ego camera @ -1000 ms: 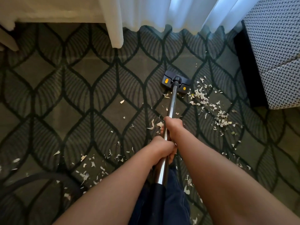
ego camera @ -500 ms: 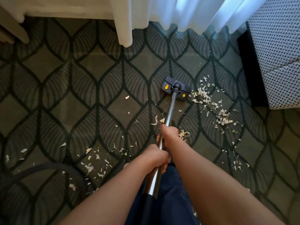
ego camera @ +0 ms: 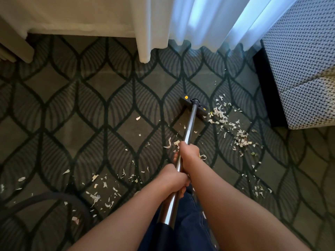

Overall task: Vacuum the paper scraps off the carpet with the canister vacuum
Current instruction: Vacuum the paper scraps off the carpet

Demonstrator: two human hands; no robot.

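Note:
A chrome vacuum wand [ego camera: 190, 124] runs from my hands out to a black floor head [ego camera: 193, 105] with yellow spots, flat on the patterned carpet [ego camera: 90, 109]. My right hand [ego camera: 189, 154] grips the wand higher up the tube; my left hand [ego camera: 173, 180] grips it just below. A thick line of white paper scraps [ego camera: 228, 124] lies right of the floor head. More paper scraps [ego camera: 103, 189] are scattered at lower left and near my hands. The canister is out of view.
A dark vacuum hose [ego camera: 45, 200] curves over the carpet at lower left. White curtains [ego camera: 181, 24] hang at the top. An upholstered woven-pattern chair [ego camera: 304, 73] stands at the right. A pale furniture leg [ego camera: 16, 49] is at upper left.
The floor head has slid forward, away from me and toward the curtains, over the carpet, and my view has shifted a little; both hands keep the same grip on the wand.

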